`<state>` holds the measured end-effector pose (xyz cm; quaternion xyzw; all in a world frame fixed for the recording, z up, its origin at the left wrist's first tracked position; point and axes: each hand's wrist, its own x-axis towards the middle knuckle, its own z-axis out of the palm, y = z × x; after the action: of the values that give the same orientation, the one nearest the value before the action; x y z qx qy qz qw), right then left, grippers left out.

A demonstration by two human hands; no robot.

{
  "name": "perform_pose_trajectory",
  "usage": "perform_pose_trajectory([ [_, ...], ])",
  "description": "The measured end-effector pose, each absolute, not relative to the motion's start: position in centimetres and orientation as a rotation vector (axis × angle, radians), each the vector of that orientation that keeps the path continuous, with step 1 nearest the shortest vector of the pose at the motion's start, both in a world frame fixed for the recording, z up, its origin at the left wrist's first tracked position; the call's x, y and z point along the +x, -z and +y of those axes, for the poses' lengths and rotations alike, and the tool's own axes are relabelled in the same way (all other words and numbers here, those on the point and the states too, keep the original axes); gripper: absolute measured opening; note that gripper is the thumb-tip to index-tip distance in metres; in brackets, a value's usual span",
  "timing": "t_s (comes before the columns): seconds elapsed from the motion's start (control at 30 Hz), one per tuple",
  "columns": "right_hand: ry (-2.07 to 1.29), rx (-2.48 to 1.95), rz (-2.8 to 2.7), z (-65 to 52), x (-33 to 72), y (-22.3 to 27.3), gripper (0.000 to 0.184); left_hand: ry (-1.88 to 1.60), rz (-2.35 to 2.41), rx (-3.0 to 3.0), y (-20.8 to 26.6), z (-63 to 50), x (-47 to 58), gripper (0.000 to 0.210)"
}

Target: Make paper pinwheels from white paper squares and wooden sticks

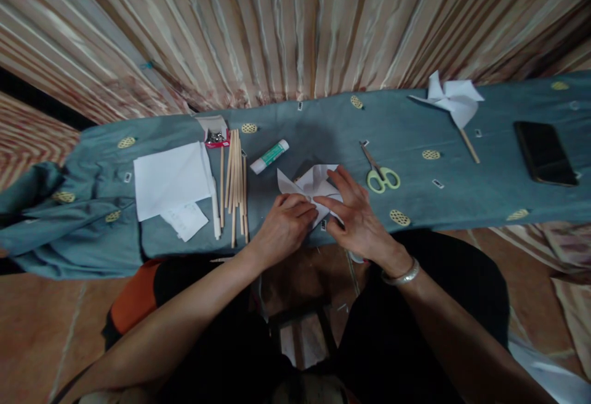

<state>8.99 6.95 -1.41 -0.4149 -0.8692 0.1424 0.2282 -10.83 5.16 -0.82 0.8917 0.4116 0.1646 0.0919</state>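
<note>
There were two hands (357, 216), two pinwheels (323, 176) (one at two o'clock), one phone (545, 153), one box (216, 143), one glue stick (270, 157), one scissors (381, 176).

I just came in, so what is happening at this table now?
A person has both hands on a folded paper: the left hand and right hand meet near its middle. Scissors lie to the right, glue, sticks and sheets to the left. Farther right, a paper pinwheel on a stick lies on the cloth.
</note>
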Motion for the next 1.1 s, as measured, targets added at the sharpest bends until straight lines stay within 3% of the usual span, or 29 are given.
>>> perform_pose_trajectory([
  [0.73,-0.220,-1.056,-2.442,6.8,8.6,2.0,0.023,-0.794,1.161,2.314,1.2,6.1,-12.0,0.028],
  [0.93,-0.257,-1.098,-2.350,6.8,8.7,2.5,0.021,-1.070,1.456,1.803,0.5,6.2,-14.5,0.038],
  [1.1,-0.346,-1.137,-2.267,6.6,8.6,2.5,0.022,-1.222,1.361,1.019,0.5,5.4,-14.8,0.055],
])
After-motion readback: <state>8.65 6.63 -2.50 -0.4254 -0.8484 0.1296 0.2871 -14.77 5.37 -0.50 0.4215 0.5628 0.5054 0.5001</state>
